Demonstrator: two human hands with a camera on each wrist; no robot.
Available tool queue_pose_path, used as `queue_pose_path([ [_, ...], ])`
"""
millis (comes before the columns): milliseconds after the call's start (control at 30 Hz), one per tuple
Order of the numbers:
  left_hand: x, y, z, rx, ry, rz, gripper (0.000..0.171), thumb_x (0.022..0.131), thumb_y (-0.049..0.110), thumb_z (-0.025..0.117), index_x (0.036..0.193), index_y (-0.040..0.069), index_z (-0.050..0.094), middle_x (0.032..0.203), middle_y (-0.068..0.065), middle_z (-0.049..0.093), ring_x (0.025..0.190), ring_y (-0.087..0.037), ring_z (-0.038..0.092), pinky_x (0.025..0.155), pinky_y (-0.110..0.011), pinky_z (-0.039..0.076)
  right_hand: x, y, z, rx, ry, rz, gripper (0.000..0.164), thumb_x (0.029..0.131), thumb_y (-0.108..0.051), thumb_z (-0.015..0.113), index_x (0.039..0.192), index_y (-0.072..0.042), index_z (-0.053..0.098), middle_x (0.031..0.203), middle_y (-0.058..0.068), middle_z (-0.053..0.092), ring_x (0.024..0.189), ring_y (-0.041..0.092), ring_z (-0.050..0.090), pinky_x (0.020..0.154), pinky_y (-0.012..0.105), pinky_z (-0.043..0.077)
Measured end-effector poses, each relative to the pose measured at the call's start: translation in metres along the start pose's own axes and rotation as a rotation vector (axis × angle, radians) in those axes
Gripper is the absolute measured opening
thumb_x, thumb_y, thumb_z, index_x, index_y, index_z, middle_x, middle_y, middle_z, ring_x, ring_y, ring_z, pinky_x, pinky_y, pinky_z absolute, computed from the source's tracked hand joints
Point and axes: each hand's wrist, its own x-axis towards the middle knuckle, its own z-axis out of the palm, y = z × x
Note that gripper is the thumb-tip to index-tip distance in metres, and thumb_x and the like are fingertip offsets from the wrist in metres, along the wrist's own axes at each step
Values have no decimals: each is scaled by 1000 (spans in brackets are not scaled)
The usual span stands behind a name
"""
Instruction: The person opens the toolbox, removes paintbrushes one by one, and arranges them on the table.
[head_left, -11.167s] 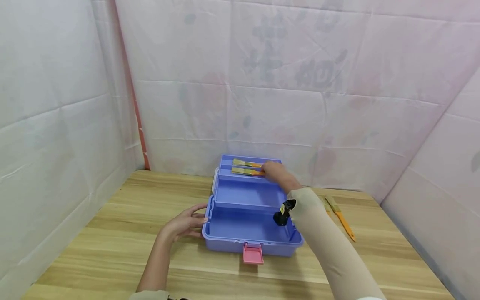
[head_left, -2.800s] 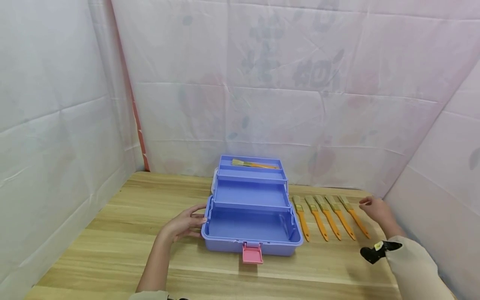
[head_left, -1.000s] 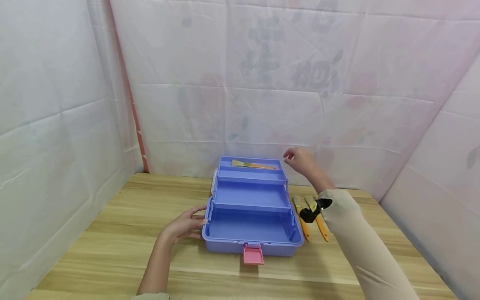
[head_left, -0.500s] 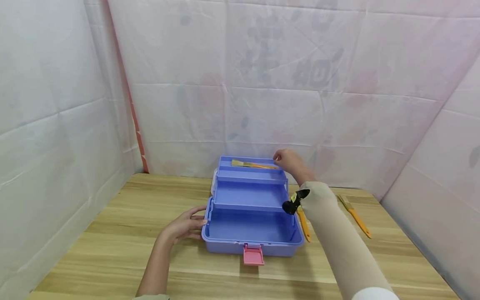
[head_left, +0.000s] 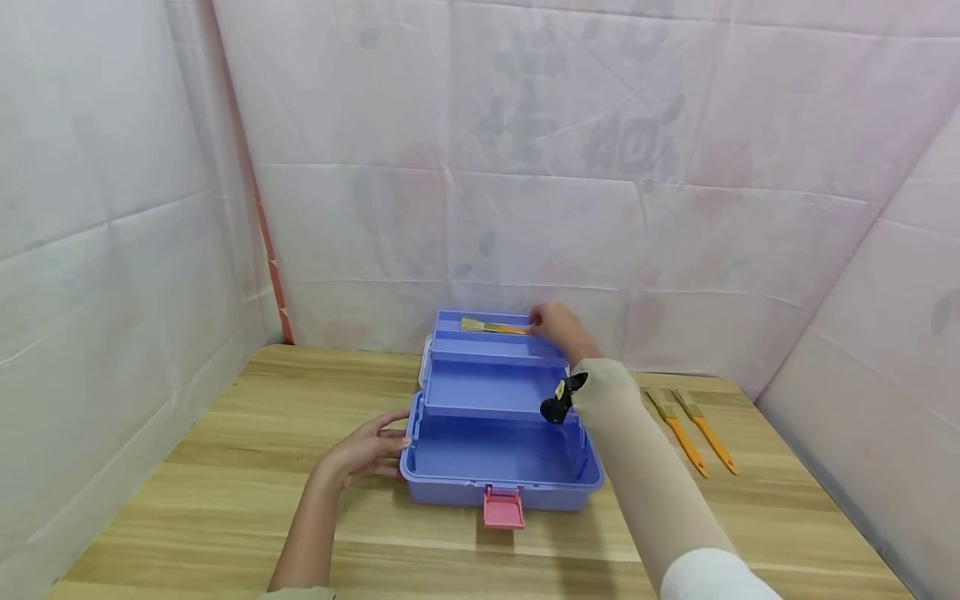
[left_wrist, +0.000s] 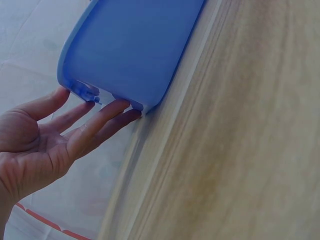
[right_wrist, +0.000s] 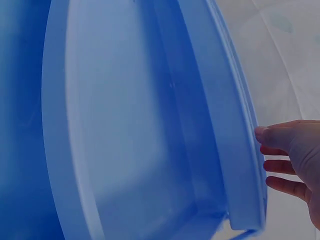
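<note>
A purple-blue toolbox (head_left: 495,495) stands unfolded, its two tiers raised behind the base. One paintbrush (head_left: 480,326) lies in the top tray, bristles to the left. My right hand (head_left: 561,327) is at that tray's right end, covering the end of the brush handle. In the right wrist view the thumb tip is at the tray rim (right_wrist: 245,100) and the fingertips are close by. Whether they pinch the handle is hidden. My left hand (head_left: 367,450) rests against the box's left side with fairly straight fingers (left_wrist: 95,127), thumb near the top edge.
Two paintbrushes with orange handles (head_left: 686,446) lie side by side on the wooden table (head_left: 225,492) right of the box, partly beside my right forearm, which blocks the view there. A pink latch (head_left: 503,510) hangs at the front. White sheeting (head_left: 450,208) surrounds the table.
The top tray held two brushes 11.2 s ago and one since 2.8 s ago. My right hand has moved from the brushes on the table leftward to the tray brush. My left hand stays put.
</note>
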Motion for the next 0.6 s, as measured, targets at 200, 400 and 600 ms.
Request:
queue_pose_path([
  [200,0,1,0,8,16,-8,62,92,7,54,143,-2,20,134,-35,33,109,-42,49,77,-49,49,5,-4,5,-29,-16,8,12,79,-7,69,88,0,66,82,10,61,78,25,54,73,37,44],
  [400,2,2,2,7,12,-7,60,92,6,53,142,-2,21,134,-35,33,109,-42,50,78,-49,49,10,-1,4,-67,-34,-7,15,78,-7,69,90,1,68,85,11,65,81,26,57,75,37,45],
  [600,3,0,6,1,-3,-7,61,91,6,54,142,-2,22,133,-35,34,108,-42,50,77,-49,49,12,1,3,-149,-110,-3,13,80,-3,66,92,1,70,92,13,67,85,26,58,76,37,46],
])
